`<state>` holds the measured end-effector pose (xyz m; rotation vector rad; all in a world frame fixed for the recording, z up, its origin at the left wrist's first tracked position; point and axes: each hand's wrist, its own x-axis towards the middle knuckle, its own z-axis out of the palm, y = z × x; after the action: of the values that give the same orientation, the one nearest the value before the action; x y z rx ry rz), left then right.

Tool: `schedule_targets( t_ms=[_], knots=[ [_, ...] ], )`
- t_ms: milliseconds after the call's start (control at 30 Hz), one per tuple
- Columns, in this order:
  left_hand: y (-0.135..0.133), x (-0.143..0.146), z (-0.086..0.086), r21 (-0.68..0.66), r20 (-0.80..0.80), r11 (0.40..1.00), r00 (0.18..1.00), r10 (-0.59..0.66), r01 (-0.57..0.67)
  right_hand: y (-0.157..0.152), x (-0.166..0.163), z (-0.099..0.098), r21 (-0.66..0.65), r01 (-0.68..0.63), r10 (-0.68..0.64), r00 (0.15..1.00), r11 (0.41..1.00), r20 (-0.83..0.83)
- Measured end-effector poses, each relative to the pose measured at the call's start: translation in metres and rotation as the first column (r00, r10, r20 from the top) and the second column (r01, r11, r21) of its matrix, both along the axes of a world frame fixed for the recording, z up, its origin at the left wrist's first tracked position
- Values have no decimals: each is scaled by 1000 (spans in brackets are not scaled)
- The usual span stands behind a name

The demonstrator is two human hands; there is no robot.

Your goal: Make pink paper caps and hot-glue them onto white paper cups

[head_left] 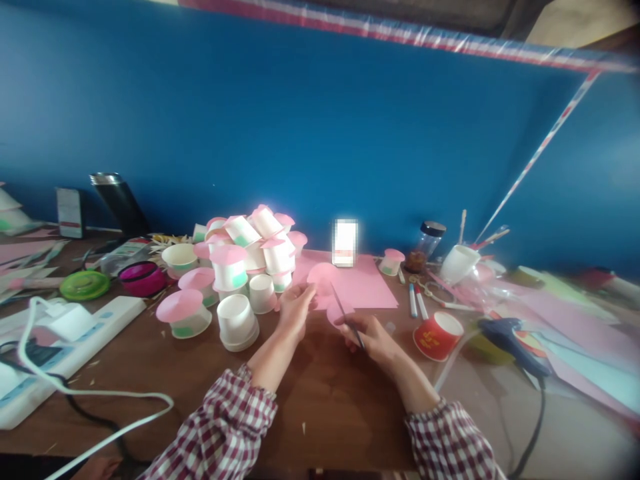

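Note:
Pinched between the thumb and fingers of my left hand (296, 305) is the edge of a pink paper circle (324, 272). My right hand (371, 333) is closed around a slim dark pencil-like tool (345, 312), whose thin end points up and away toward the pink paper. A second round pink piece (336, 313) shows behind the tool, close to my right fingertips; whether that hand touches it I cannot tell. Past both hands, a large pink paper sheet (377, 283) lies flat on the table.
Left of my hands, several white paper cups (229, 270) with pink discs are piled up. A phone (345, 241) stands at the back. On the right are a red cup (439, 335), markers (413, 300) and a glue gun (515, 343). A power strip (107, 317) lies far left.

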<state>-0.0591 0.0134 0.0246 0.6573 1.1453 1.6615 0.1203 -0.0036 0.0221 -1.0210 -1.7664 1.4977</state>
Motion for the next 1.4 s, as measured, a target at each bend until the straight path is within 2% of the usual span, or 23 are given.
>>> schedule_targets(
  t_ms=[500, 1400],
  knots=[
    [-2, 1, 3, 7, 19, 1000, 1000, -9, 9, -1, 0, 1, 17, -4, 4, 1000, 1000, -3],
    [2, 2, -7, -15, -7, 999, 999, -46, 46, -2, -1, 4, 41, 4, -5, 1000, 999, 22]
  ],
)
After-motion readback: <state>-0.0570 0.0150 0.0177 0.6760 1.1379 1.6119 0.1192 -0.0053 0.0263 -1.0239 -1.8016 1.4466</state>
